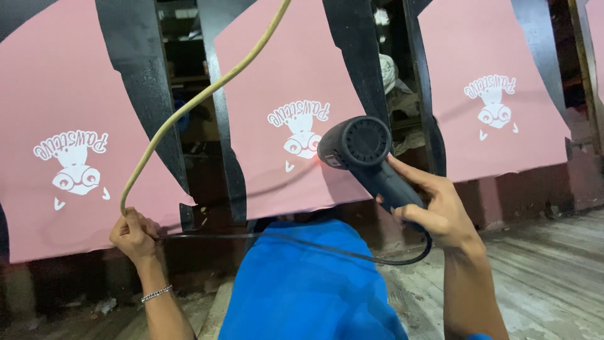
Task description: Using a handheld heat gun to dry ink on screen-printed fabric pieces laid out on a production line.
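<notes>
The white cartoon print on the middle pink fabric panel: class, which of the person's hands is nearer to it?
Right. The right hand grips the black heat gun, just lower right of the white cartoon print. The left hand holds the tan cord, far lower left.

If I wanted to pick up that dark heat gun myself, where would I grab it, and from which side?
Probably by the long handle below the round barrel of the heat gun, coming from the rear, cord side, as the right hand does. The handle is slim enough for the fingers to wrap around, and the nozzle end faces the pink fabric panel. The left hand holds the tan cord.
</notes>
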